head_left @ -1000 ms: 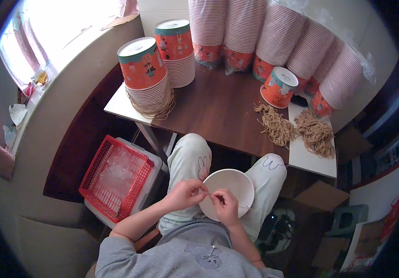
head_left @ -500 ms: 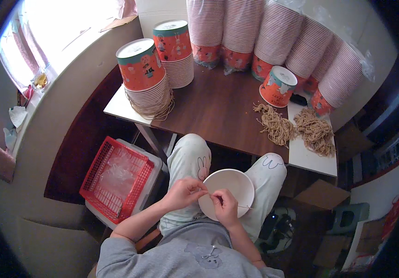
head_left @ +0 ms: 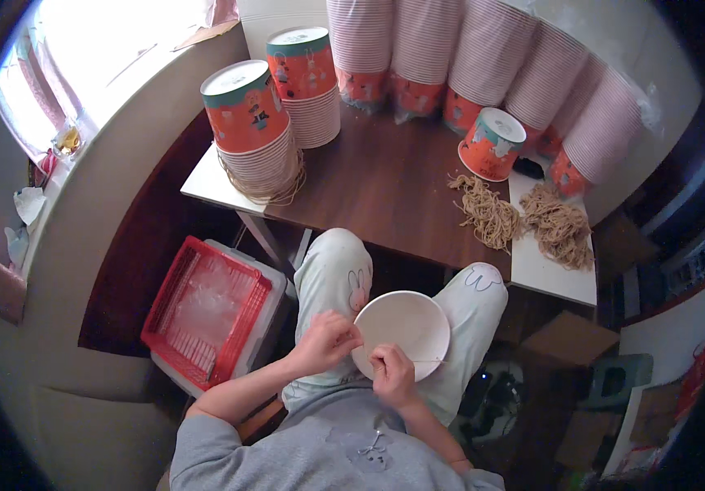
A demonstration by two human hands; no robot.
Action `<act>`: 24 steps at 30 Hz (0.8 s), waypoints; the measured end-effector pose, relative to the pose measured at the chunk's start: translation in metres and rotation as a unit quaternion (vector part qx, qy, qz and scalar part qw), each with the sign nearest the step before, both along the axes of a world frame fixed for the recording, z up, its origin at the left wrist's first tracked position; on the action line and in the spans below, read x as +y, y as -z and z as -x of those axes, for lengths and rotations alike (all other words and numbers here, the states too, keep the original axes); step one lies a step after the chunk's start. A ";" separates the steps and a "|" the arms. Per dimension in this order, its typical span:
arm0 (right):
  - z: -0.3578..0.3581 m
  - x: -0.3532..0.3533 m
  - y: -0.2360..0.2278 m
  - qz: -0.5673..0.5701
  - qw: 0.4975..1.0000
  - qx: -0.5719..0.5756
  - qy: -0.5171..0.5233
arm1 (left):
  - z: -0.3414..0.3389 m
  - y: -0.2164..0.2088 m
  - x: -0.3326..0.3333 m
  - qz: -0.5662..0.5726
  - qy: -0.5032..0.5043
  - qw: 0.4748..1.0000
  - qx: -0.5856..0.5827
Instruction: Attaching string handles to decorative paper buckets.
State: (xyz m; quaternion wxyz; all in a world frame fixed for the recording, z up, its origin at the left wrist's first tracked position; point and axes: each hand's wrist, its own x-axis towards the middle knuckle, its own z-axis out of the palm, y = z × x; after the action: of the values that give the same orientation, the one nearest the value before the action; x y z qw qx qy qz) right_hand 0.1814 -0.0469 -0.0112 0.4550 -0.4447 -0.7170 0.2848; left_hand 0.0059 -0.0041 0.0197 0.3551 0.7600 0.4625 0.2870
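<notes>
A round paper bucket (head_left: 418,321), white inside, stands mouth up between my thighs. My left hand (head_left: 328,340) is closed in a pinch over its left rim; what the fingertips hold is too small to make out. Above the bucket's near side, my right hand (head_left: 392,373) has its fingers closed on a thin cord (head_left: 429,361). The cord runs from that hand to the right rim of the bucket. The two hands are a little apart.
Ahead is a brown table (head_left: 369,184) with two stacks of upturned buckets (head_left: 246,119) at left. Tall wrapped bucket stacks (head_left: 483,57) line its back. At right are a single upturned bucket (head_left: 492,147) and heaps of tan cord (head_left: 555,229). A red basket (head_left: 258,315) sits left.
My hands have drawn apart: the left has moved slightly up and left, the right slightly down. The bucket remains between my legs.
</notes>
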 end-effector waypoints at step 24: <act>-0.005 -0.039 -0.012 -0.163 0.946 -0.241 -0.140 | 0.003 0.032 -0.081 0.415 -0.050 0.872 -0.255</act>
State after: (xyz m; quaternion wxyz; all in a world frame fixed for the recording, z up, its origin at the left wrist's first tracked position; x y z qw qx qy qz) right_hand 0.1861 -0.0859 0.0011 0.2901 -0.3149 -0.8970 0.1095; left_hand 0.0030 -0.0852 -0.0120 0.7288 0.4188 0.4697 0.2698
